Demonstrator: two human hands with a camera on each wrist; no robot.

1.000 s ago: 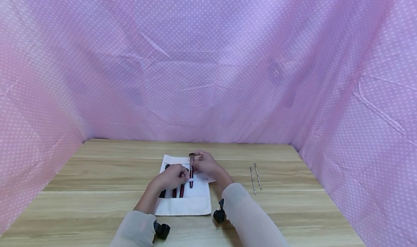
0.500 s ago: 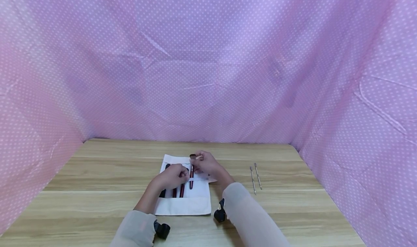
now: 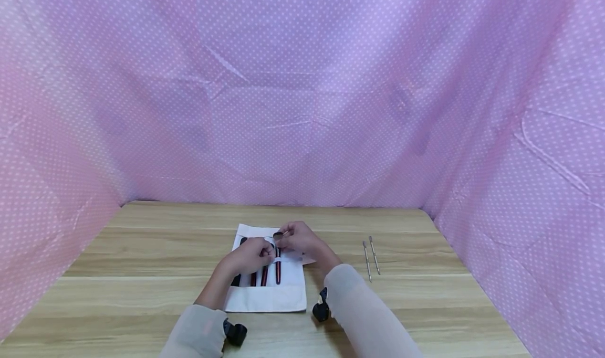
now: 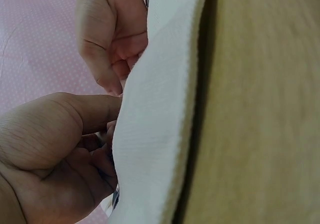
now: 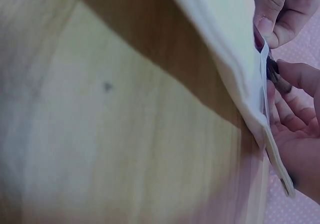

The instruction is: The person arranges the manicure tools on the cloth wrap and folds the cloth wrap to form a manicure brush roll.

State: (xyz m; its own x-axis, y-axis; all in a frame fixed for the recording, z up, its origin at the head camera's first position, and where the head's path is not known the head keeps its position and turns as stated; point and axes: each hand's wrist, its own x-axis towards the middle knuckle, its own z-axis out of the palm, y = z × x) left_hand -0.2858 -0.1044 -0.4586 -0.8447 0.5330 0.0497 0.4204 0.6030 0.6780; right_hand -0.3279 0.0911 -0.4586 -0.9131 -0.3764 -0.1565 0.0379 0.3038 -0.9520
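A white cloth brush roll (image 3: 267,300) lies unfolded on the table. My right hand (image 3: 300,240) pinches a makeup brush (image 3: 278,273) close to its dark bristles; its dark red handle runs down over the roll, under a thin pale strap (image 3: 289,260). To its left, my left hand (image 3: 252,255) pinches the strap between thumb and finger. Below the left hand, dark red handles (image 3: 263,276) and a black one (image 3: 236,281) sit in the roll's lower pocket. In the right wrist view, the bristles (image 5: 280,78) show between the right thumb and fingers.
Two slim metal tools (image 3: 367,261) lie side by side on the wooden table (image 3: 425,295), right of the right arm. Pink dotted cloth (image 3: 302,111) hangs behind and at both sides. A black wrist camera (image 3: 235,333) is on each forearm.
The right hand has moved slightly toward me, sliding the brush down so its handle end sits nearer the lower pocket. My left hand stays in place.
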